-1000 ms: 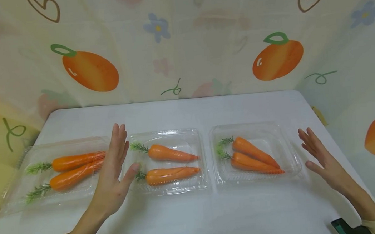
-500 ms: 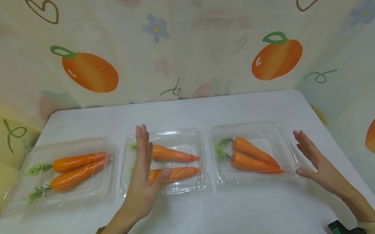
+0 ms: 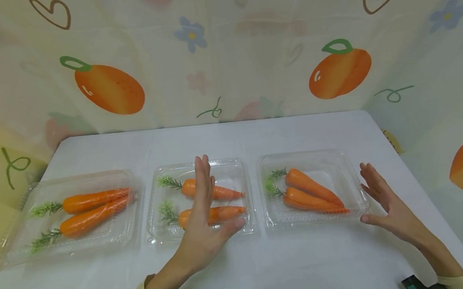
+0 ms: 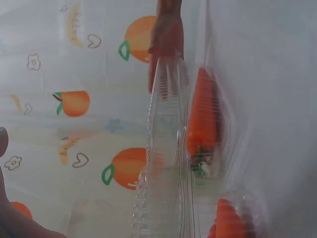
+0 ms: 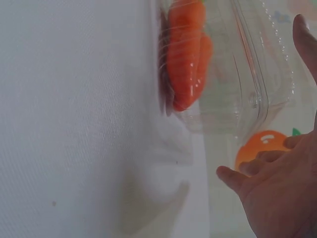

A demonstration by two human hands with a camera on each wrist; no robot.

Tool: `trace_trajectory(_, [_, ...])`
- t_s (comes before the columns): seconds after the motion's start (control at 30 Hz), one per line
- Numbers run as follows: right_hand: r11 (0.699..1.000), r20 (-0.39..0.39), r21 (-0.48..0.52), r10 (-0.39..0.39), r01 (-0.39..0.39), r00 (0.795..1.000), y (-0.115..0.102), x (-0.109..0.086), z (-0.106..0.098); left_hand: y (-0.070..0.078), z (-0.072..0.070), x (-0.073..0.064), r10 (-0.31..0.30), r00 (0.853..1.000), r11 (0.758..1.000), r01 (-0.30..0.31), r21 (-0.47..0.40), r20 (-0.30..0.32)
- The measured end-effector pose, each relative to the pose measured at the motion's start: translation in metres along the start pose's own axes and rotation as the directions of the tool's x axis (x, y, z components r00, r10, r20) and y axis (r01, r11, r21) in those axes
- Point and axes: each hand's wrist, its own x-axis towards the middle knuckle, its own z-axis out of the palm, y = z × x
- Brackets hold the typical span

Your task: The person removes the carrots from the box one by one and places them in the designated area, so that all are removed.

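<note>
Three clear plastic clamshell boxes stand in a row, each with two orange carrots with green tops inside. My left hand (image 3: pixel 205 234) is held up over the front of the middle box (image 3: pixel 152 229), fingers straight and thumb apart, hiding part of its carrots (image 3: pixel 228 192). My right hand (image 3: pixel 393 216) is beside the right end of the right box (image 3: pixel 308 157), its carrots (image 3: pixel 313 188) slanting together. Its fingers are spread and hold nothing; the right wrist view shows the hand (image 5: pixel 282 193) near the box wall. Whether either hand touches a box cannot be told.
The left box (image 3: pixel 74 177), with its carrots (image 3: pixel 94 210), stands at the left of the white table (image 3: pixel 295 269). A patterned curtain (image 3: pixel 226 52) hangs behind the table and along its sides.
My left hand has moved right, from beside the left box to in front of the middle box. My right hand has shifted slightly left, towards the right box. The boxes stay put.
</note>
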Motion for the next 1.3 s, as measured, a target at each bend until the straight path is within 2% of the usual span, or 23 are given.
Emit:
trace_trajectory(0.13, [1.0,0.004,0.025,-0.007,0.006,1.0,0.002,-0.002,0.002,-0.001,0.018,-0.002,-0.054,0.997,0.998,0.053,0.026,0.054])
trace_trajectory(0.23, [0.999,0.01,0.036,-0.014,0.013,1.0,0.003,-0.003,0.003,-0.004,0.029,-0.003,-0.106,0.991,0.994,0.105,0.007,0.088])
trace_trajectory(0.37, [1.0,0.003,0.022,-0.003,0.003,1.0,0.002,-0.003,0.005,-0.007,0.041,-0.001,-0.106,0.988,0.994,0.108,-0.017,0.108])
trace_trajectory(0.47, [1.0,-0.008,0.003,0.02,-0.02,1.0,0.0,-0.001,0.006,-0.008,0.047,0.005,-0.105,0.988,0.994,0.106,-0.004,0.114])
trace_trajectory(0.7, [0.999,-0.009,0.014,0.03,-0.029,1.0,0.0,-0.002,0.008,-0.005,0.061,0.013,-0.167,0.979,0.985,0.169,-0.015,0.117])
trace_trajectory(0.93, [0.997,0.02,0.072,-0.018,0.016,1.0,0.002,0.0,0.009,-0.009,0.073,0.011,-0.154,0.982,0.988,0.155,0.002,0.113])
trace_trajectory(1.07, [0.999,0.01,0.054,-0.001,0.001,1.0,0.002,0.001,0.009,-0.014,0.079,0.011,-0.154,0.981,0.988,0.155,-0.004,0.12])
trace_trajectory(1.2, [0.999,0.008,0.02,0.037,-0.038,0.999,0.001,0.0,0.009,-0.019,0.085,0.012,-0.187,0.973,0.982,0.189,-0.004,0.138])
trace_trajectory(1.3, [0.998,0.019,-0.007,0.058,-0.058,0.998,0.001,0.0,0.009,-0.023,0.089,0.011,-0.234,0.96,0.971,0.238,-0.007,0.154])
